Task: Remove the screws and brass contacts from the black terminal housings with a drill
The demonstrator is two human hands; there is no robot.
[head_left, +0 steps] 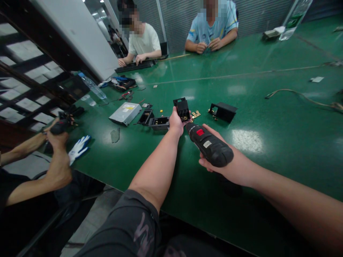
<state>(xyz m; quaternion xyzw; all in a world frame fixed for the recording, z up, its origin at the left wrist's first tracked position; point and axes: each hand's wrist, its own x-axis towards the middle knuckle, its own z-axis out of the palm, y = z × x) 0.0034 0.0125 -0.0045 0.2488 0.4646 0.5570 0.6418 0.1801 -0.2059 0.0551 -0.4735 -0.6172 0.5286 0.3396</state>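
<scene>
green bench (241, 85) under both hands | hands apart, nose of tool just beside housing | left hand (175, 123) clamped on black plastic housing (182, 109), raised off bench, brass-fitted face turned toward tool, apparently for access | right hand (207, 163) clamped on cordless screwdriver (210, 144), nose aimed left | brass fittings (195, 114) just ahead of left hand, within easy reach

Cordless screwdriver (210, 144): bit hidden where the nose meets the black plastic housing (182, 107). Right of the housing, brass pieces (195, 114) too small to identify; right forearm (294, 203) cut off by the picture's edge; driver's label (207, 144) illegible.
</scene>
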